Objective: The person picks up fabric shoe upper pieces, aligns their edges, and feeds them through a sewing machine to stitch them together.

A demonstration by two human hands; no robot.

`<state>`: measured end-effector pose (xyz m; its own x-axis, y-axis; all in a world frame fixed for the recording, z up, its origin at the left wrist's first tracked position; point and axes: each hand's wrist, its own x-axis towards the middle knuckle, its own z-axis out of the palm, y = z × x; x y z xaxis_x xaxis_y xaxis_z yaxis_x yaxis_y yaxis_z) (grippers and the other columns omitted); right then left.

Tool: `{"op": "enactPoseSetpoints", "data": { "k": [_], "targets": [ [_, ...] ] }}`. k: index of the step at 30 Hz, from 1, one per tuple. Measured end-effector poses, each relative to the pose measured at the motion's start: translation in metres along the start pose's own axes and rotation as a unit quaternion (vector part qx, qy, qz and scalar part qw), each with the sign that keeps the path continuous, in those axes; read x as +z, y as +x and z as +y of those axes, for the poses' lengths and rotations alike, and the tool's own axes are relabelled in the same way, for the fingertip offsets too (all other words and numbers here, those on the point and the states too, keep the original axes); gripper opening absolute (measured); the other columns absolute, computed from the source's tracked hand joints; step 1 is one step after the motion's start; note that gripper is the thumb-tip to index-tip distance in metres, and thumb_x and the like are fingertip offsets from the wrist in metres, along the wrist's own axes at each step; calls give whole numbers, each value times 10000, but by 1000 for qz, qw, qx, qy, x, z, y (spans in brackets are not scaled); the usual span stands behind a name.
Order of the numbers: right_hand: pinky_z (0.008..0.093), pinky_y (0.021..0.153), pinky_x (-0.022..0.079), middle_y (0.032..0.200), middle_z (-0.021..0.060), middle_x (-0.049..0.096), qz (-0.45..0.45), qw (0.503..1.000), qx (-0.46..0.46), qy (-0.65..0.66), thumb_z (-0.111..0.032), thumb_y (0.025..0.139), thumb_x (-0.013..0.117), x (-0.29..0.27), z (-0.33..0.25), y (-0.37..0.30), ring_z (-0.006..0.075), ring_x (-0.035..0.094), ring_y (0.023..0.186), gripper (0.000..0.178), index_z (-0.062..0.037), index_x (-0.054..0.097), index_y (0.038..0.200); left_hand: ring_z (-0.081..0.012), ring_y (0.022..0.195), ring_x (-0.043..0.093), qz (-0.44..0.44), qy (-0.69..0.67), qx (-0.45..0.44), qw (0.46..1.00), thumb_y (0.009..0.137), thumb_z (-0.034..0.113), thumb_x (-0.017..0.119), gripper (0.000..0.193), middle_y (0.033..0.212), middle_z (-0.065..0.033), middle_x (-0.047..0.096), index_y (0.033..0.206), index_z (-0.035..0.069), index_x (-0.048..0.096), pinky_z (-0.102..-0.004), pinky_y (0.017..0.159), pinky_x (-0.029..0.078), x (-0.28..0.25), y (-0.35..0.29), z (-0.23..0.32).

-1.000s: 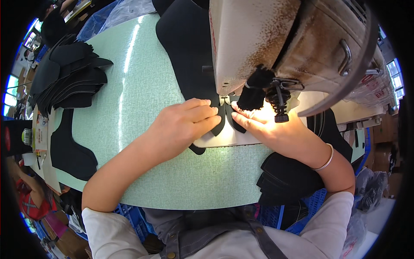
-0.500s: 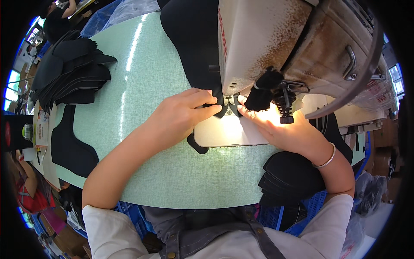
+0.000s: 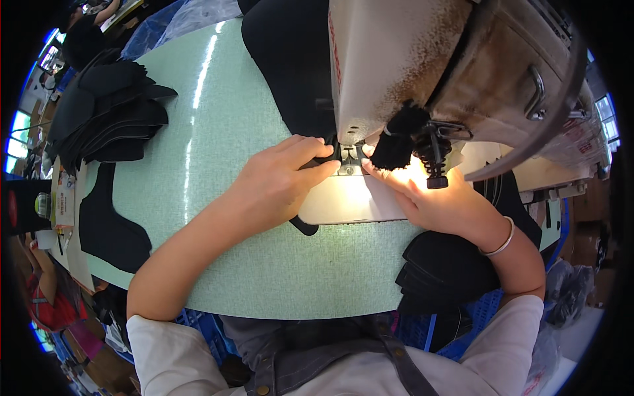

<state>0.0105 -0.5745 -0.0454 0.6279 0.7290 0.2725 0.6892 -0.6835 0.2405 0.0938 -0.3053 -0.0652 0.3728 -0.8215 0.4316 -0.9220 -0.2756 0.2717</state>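
At the needle of a sewing machine [image 3: 396, 59], my left hand [image 3: 281, 175] is closed, its thumb and fingertips pinching the edge of a black fabric piece [image 3: 290, 66]. That piece runs from the presser foot [image 3: 349, 153] to the far side of the table. My right hand [image 3: 436, 201] is on the other side of the foot, its thumb and forefinger closed at the black fabric's edge. A fuzzy black pad [image 3: 396, 142] and the lamp's glare hide part of the right fingers. The pale machine plate [image 3: 350, 201] lies under both hands.
A pile of black cut pieces [image 3: 112, 109] stands at the far left, with a curved black piece [image 3: 112, 228] nearer. Another black stack [image 3: 446, 270] sits by my right forearm, above a blue crate [image 3: 475, 317]. The green tabletop [image 3: 218, 138] curves around.
The black fabric at the needle has shifted slightly away from me, and less of it shows in front of the presser foot. Both hands stay nearly in place.
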Motion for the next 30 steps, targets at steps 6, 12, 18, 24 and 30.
{"op": "enactPoseSetpoints", "data": {
  "k": [6,12,18,24,30],
  "targets": [
    [382,691,509,891,74,680,59,940,158,298,-54,831,601,-1,-8,19,252,658,773,370,-82,656,1195,-313,1067,626,10,-21,-39,999,802,36,643,276,1156,-156,634,1071,-1,694,-383,872,529,2,5,0],
    [386,707,508,893,90,677,21,990,88,105,-47,835,593,-5,-9,15,263,661,780,371,-68,652,1201,-329,1118,606,-8,-3,-52,999,812,48,660,294,1190,-180,624,1102,7,683,-395,927,509,0,2,4],
    [405,737,482,851,93,653,-4,984,86,157,-59,827,598,-18,-10,12,295,623,729,335,-37,642,1158,-351,1172,557,-50,4,-47,998,844,92,697,242,1243,-172,584,1074,23,676,-488,1039,440,-20,-5,11],
    [440,1000,458,1232,182,617,-196,958,160,135,-178,785,727,-106,-11,-29,349,592,1162,533,13,584,1262,-365,1268,507,-117,203,-307,923,783,217,772,504,1304,-170,579,1246,67,642,-484,1080,386,-131,-102,9],
    [442,1067,425,1472,203,464,-223,902,341,143,-348,686,829,-128,-39,-109,387,455,1353,809,33,534,1335,-416,1289,460,-134,94,-490,856,638,496,803,950,1409,-240,463,1433,81,491,-479,1080,376,-194,-247,9]
  ]
}}
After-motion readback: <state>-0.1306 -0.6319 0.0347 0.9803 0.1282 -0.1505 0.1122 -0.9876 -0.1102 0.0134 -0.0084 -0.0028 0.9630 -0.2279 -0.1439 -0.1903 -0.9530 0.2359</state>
